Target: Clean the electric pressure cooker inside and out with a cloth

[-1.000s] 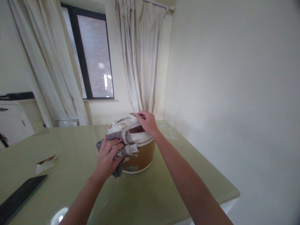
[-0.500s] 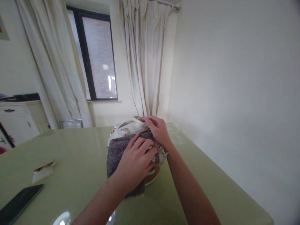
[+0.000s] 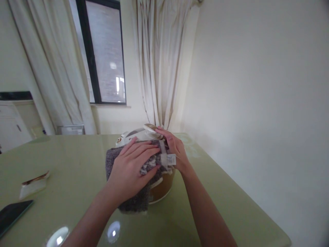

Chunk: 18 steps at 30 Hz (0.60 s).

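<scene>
A rounded appliance with a white top (image 3: 132,136) and a brown lower body (image 3: 164,187) stands on the table. Over its near side hangs a thick grey cloth (image 3: 113,159) with a white label. My left hand (image 3: 133,164) lies across the cloth, its fingers bent over it and pressing it to the appliance. Just to the right, my right hand (image 3: 176,147) holds the appliance by its raised top part (image 3: 150,128). The fingertips are on that part's edge, and the thumb is hidden.
The glossy green table (image 3: 84,161) bears a dark phone (image 3: 14,214) at the left and a small clear packet (image 3: 34,185) behind it. A bare wall (image 3: 252,103) runs along the right side. Curtains (image 3: 159,68) and a window (image 3: 106,51) are at the back.
My left hand and the cloth have shifted left over the appliance, and the cloth's label now faces me. My right hand stays at the raised top part. The view has turned slightly.
</scene>
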{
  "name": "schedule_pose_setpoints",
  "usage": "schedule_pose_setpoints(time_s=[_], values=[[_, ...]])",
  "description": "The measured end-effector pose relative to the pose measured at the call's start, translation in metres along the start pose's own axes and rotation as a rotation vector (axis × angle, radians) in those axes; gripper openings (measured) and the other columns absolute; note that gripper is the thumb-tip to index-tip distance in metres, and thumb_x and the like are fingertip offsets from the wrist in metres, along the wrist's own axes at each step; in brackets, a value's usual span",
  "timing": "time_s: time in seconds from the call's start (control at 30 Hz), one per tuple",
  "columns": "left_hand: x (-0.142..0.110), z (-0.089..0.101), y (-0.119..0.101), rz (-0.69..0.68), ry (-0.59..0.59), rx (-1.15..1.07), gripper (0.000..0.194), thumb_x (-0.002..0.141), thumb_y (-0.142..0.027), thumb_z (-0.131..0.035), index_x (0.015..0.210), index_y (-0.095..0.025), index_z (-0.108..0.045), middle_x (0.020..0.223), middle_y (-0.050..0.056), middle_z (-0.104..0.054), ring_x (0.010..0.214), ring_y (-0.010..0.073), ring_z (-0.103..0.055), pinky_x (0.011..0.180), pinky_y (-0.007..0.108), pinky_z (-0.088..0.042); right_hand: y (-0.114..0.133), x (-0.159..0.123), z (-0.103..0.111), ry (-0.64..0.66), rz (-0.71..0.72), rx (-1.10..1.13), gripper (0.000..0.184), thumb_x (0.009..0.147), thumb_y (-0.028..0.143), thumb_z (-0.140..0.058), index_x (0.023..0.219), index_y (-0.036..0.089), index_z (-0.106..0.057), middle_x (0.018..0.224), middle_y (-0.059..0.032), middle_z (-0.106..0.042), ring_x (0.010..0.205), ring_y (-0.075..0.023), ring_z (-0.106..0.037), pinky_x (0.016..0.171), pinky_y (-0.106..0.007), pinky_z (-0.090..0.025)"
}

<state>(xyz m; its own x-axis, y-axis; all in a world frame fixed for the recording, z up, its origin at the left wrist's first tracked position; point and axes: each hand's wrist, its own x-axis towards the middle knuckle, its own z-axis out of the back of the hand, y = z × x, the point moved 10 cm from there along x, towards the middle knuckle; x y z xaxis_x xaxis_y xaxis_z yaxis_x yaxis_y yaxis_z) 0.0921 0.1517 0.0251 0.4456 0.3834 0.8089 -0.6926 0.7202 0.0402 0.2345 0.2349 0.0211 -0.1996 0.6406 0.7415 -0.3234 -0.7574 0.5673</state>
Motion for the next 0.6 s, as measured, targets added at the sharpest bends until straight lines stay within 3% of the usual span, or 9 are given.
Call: schedule_pose_setpoints(time_s=[0.07,0.17,0.2,0.27,0.37,0.47,0.53,0.6], values=[[-0.014,0.008,0.021,0.104,-0.081,0.015,0.033,0.097,-0.036,-0.066,0.13,-0.031,-0.066,0.132,0.002,-0.074,0.128,0.0272,-0.065,0.131,0.058,-0.024,-0.001,0.0,0.0,-0.018,-0.026,0.022,0.055,0.112,0.053,-0.024,0.139,0.034,-0.069,0.149,0.0024,-0.064,0.142,-0.0201,-0.057,0.124,-0.042,-0.042],[-0.052,0.018,0.062,0.379,-0.269,-0.083,0.032,0.099,-0.036,-0.061,0.13,-0.028,-0.065,0.14,0.007,-0.067,0.131,0.0297,-0.062,0.122,0.057,-0.041,0.004,0.0,-0.001,-0.044,-0.003,-0.035,0.054,0.113,0.05,-0.024,0.142,0.033,-0.065,0.148,0.0021,-0.065,0.141,-0.019,-0.057,0.123,-0.04,-0.042],[-0.065,0.018,0.068,0.449,-0.327,-0.12,0.034,0.1,-0.035,-0.059,0.134,-0.027,-0.063,0.143,0.009,-0.065,0.133,0.0302,-0.061,0.119,0.056,-0.045,0.007,0.0,-0.003,-0.042,0.019,-0.072,0.052,0.113,0.049,-0.024,0.143,0.033,-0.064,0.149,0.002,-0.064,0.142,-0.019,-0.056,0.123,-0.04,-0.041],[-0.082,0.015,0.062,0.479,-0.386,-0.113,0.038,0.1,-0.032,-0.059,0.137,-0.025,-0.06,0.15,0.013,-0.059,0.14,0.0334,-0.056,0.117,0.058,-0.047,0.013,0.001,-0.006,-0.037,0.053,-0.149,0.05,0.113,0.047,-0.027,0.145,0.032,-0.062,0.151,0.0008,-0.063,0.144,-0.0197,-0.054,0.124,-0.041,-0.04],[-0.077,0.002,0.014,0.265,-0.285,0.06,0.044,0.094,-0.025,-0.067,0.137,-0.027,-0.062,0.149,0.012,-0.062,0.147,0.0368,-0.049,0.124,0.065,-0.036,0.015,0.001,-0.008,-0.022,0.057,-0.209,0.048,0.112,0.045,-0.031,0.147,0.029,-0.061,0.153,-0.0019,-0.062,0.144,-0.0221,-0.054,0.124,-0.043,-0.039],[-0.059,-0.016,-0.032,-0.066,-0.075,0.178,0.054,0.09,-0.016,-0.066,0.142,-0.032,-0.062,0.137,0.004,-0.073,0.14,0.0302,-0.058,0.13,0.058,-0.031,0.014,0.001,-0.007,0.011,0.047,-0.179,0.048,0.112,0.045,-0.031,0.148,0.032,-0.058,0.155,0.0003,-0.06,0.145,-0.021,-0.053,0.124,-0.043,-0.039],[-0.052,-0.02,-0.039,-0.188,0.018,0.181,0.056,0.091,-0.016,-0.065,0.144,-0.032,-0.061,0.138,0.002,-0.073,0.138,0.0264,-0.061,0.131,0.05,-0.032,0.013,0.002,-0.006,0.05,0.042,-0.137,0.048,0.113,0.046,-0.028,0.151,0.034,-0.055,0.156,0.0021,-0.058,0.146,-0.0192,-0.051,0.125,-0.042,-0.038],[-0.047,-0.012,-0.024,-0.155,0.021,0.142,0.054,0.092,-0.019,-0.066,0.144,-0.03,-0.06,0.142,0.004,-0.071,0.14,0.0261,-0.06,0.13,0.048,-0.034,0.012,0.002,-0.007,0.094,0.031,-0.121,0.049,0.113,0.046,-0.027,0.152,0.035,-0.053,0.158,0.0019,-0.056,0.148,-0.0185,-0.048,0.126,-0.042,-0.036]])
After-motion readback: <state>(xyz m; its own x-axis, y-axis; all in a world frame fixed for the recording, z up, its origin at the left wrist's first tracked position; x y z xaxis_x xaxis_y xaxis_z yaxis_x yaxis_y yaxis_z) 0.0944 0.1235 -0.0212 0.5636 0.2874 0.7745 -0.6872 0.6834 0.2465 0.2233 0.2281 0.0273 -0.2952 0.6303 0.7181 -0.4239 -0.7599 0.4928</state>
